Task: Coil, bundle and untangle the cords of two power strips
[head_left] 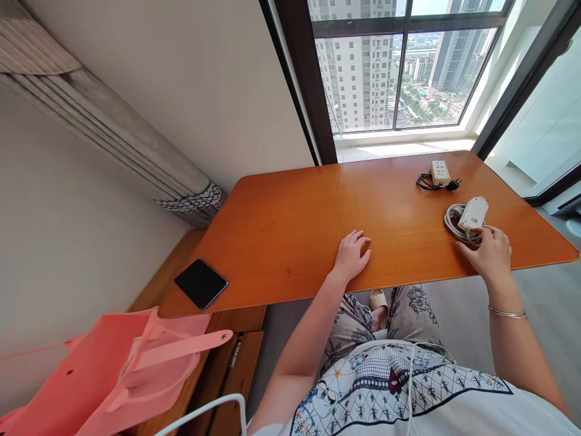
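Observation:
My right hand (491, 251) is at the right part of the wooden table, with thumb and fingers closed on the near side of a coiled grey-white cord (451, 225). The cord belongs to a white power strip (474, 213), which lies tilted on top of the coil. Part of the coil is hidden behind my fingers. My left hand (352, 254) rests on the tabletop near its front edge, holding nothing, its fingers loosely apart. Farther back stands a small cream socket block (440, 172) with a black cord and plug (452, 184) beside it.
A dark tablet (201, 283) lies at the left end of the orange-brown table (281, 230). Below that end are a pink plastic object (149, 363) and wooden drawers (240, 375). Behind the table are a window (403, 72) and a tied curtain (149, 151).

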Available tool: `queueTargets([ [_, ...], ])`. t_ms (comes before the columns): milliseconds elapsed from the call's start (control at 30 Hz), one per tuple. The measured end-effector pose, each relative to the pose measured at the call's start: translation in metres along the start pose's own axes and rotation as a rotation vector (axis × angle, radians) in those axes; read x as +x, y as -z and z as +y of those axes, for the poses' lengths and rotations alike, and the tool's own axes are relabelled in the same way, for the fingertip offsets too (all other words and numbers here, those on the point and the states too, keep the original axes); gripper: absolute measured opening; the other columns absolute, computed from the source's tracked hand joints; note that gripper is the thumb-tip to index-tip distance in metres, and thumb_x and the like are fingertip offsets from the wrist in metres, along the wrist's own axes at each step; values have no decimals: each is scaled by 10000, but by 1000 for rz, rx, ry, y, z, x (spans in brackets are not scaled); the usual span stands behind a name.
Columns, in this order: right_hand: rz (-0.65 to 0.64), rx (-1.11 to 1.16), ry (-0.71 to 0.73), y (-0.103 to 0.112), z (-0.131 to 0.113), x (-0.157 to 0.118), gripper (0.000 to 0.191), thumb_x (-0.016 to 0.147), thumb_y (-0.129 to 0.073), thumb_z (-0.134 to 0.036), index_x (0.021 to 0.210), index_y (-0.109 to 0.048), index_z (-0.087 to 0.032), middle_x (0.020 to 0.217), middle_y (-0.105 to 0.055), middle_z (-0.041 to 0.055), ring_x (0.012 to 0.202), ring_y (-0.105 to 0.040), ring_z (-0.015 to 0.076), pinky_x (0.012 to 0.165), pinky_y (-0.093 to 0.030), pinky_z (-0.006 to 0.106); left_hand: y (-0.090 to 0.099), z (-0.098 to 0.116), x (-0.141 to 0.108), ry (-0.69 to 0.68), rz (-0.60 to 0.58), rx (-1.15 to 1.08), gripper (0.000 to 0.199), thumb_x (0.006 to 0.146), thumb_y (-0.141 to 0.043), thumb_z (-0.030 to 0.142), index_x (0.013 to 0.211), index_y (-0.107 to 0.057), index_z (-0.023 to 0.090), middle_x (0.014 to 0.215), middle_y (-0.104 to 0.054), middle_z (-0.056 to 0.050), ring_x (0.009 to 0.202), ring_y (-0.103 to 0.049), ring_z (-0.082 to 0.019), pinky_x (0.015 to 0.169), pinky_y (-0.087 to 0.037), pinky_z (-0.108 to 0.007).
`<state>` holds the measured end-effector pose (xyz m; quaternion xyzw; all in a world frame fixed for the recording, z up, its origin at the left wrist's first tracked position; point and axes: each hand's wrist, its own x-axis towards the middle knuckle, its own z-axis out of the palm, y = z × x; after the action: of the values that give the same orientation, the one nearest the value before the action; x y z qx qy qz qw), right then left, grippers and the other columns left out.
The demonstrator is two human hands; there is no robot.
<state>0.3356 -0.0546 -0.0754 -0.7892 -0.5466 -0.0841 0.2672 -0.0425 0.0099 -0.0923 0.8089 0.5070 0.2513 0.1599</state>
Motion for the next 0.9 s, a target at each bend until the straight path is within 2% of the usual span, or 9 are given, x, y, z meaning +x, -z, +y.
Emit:
queueTargets([
  [100, -62, 12, -51, -9, 6, 3, 481, 758, -704, -504, 1097, -604, -178, 1150, -634, 189, 1086, -560, 372, 906, -455, 519, 1, 1, 0, 3, -7, 6, 277, 881, -637, 222, 1151, -701, 219, 1446, -617, -109, 1434, -487, -314, 1205, -380, -530],
  [200, -38, 24, -36, -14, 9, 7, 381, 769, -671, -459, 1027, -582, -192, 1069, -654, 168, 1063, -569, 353, 901, -453, 496, 2, 2, 0, 8, -19, 12, 281, 885, -632, 223, 1158, -699, 214, 1451, -615, -109, 1439, -482, -315, 1209, -375, -530],
  [300, -21, -14, -25, -14, 9, 10, 303, 774, -654, -427, 958, -580, -197, 1023, -665, 164, 1059, -578, 353, 898, -445, 490, 3, 3, 0, 6, -23, 16, 282, 892, -625, 228, 1164, -697, 213, 1456, -611, -109, 1444, -476, -315, 1208, -379, -525],
  [433, -51, -60, -17, -12, 8, 12, 283, 775, -642, -426, 924, -570, -197, 912, -673, 150, 911, -612, 331, 818, -457, 459, 3, 3, 0, 8, -24, 16, 283, 896, -621, 237, 1169, -694, 221, 1459, -608, -108, 1447, -474, -310, 1208, -383, -521],
  [567, -39, -46, 12, -12, 11, 13, 278, 772, -637, -427, 916, -560, -202, 921, -682, 155, 915, -629, 340, 828, -467, 464, 5, 4, 0, 8, -35, 21, 287, 901, -613, 242, 1177, -692, 221, 1467, -602, -108, 1452, -468, -308, 1212, -379, -518],
  [700, -60, 70, 71, -13, 18, 16, 324, 741, -646, -415, 970, -542, -211, 987, -690, 154, 981, -640, 349, 894, -473, 487, 6, 6, 0, 19, -49, 30, 298, 908, -604, 247, 1191, -689, 210, 1478, -594, -112, 1462, -457, -312, 1217, -372, -522],
  [900, -137, 201, -27, -17, 22, 17, 479, 729, -646, -450, 1102, -470, -206, 1099, -663, 183, 1013, -640, 348, 851, -500, 468, 4, 4, 1, 8, -27, 29, 290, 897, -612, 236, 1175, -691, 228, 1464, -605, -103, 1448, -475, -309, 1205, -385, -535],
])
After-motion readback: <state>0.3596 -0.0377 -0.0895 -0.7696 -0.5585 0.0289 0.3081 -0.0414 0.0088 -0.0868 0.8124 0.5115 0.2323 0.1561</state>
